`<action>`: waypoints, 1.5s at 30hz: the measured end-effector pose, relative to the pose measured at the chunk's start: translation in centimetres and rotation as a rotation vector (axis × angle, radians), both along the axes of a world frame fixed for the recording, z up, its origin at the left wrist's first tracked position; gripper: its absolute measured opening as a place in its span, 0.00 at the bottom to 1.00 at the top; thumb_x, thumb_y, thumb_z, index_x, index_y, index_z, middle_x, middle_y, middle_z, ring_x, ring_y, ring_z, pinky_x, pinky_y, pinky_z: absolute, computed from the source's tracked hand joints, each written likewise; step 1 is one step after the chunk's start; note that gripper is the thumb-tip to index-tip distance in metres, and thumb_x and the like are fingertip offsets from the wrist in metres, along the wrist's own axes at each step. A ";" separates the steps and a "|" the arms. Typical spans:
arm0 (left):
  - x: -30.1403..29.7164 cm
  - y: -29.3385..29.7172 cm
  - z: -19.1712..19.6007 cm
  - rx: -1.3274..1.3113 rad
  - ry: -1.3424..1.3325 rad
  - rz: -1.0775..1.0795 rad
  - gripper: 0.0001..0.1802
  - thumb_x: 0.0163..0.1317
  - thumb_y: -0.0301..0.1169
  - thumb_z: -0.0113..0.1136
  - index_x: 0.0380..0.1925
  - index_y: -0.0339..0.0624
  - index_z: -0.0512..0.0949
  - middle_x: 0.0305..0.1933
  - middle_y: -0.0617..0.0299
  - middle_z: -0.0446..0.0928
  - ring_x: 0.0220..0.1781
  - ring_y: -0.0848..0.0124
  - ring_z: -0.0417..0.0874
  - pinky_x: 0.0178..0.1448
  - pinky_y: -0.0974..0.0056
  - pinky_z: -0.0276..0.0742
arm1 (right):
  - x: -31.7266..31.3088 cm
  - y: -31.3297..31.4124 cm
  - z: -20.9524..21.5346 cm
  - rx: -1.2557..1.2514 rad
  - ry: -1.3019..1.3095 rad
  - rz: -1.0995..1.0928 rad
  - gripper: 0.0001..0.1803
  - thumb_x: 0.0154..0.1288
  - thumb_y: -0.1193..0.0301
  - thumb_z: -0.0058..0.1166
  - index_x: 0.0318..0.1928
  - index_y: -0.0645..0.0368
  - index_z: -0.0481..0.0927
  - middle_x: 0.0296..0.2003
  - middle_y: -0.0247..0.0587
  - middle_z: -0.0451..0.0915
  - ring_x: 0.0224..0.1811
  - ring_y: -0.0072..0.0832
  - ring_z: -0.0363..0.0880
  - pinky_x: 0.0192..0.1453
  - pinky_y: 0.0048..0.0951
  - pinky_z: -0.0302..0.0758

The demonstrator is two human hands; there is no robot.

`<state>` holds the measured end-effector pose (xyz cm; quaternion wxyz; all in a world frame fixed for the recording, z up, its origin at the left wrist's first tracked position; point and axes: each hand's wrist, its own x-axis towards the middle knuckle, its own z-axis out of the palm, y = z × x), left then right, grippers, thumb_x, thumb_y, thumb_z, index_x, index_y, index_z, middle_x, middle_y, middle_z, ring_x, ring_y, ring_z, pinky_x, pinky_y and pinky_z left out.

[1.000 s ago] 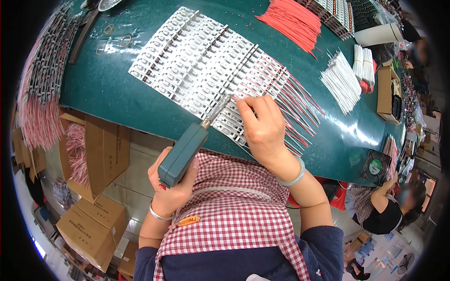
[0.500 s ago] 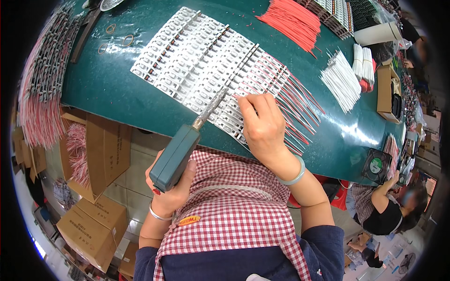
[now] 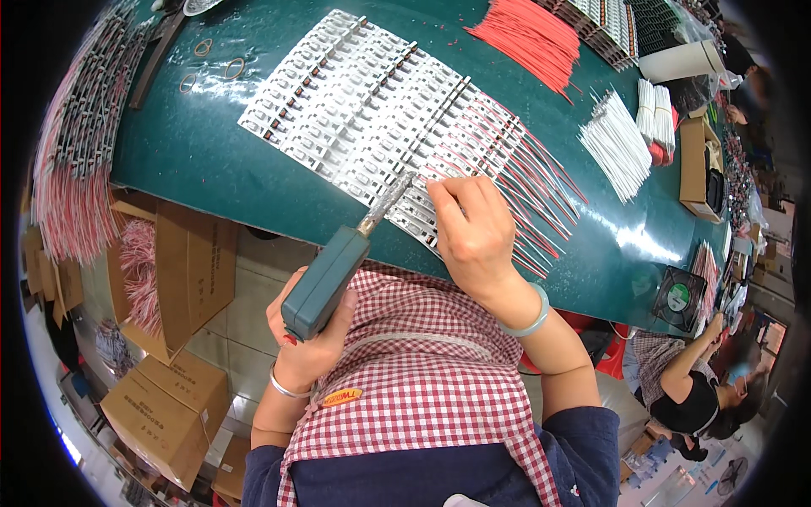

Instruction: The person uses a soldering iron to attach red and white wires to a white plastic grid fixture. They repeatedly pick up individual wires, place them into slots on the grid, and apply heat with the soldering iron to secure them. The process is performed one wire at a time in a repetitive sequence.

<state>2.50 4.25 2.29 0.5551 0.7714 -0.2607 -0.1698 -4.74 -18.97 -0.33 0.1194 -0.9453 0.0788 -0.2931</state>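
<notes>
Left hand [image 3: 312,334] is clenched round a teal-handled soldering iron [image 3: 325,283], its metal tip at the near edge of the white LED strip boards [image 3: 372,127] on the green table [image 3: 194,160]. Right hand [image 3: 473,232] lies flat, fingers curled, pinning the strips near the tip. Strips on the right already carry red and white wires [image 3: 532,194]; those on the left have none, so roughly half look left to do.

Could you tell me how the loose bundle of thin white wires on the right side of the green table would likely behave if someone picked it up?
The bundle of thin white wires would probably feel light, since each strand is very thin. With no tie visible around it, and its ends already fanned out, it would likely splay or shed strands unless pinched across the middle. The strands lie straight, so they may sag only slightly.
</notes>
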 end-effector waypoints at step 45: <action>20.0 -7.9 5.1 -0.347 -0.171 0.512 0.11 0.60 0.21 0.71 0.42 0.31 0.83 0.34 0.61 0.84 0.22 0.78 0.78 0.23 0.73 0.68 | -3.6 0.2 2.5 0.143 0.229 0.089 0.19 0.49 0.67 0.73 0.41 0.60 0.83 0.44 0.39 0.81 0.56 0.37 0.78 0.67 0.51 0.66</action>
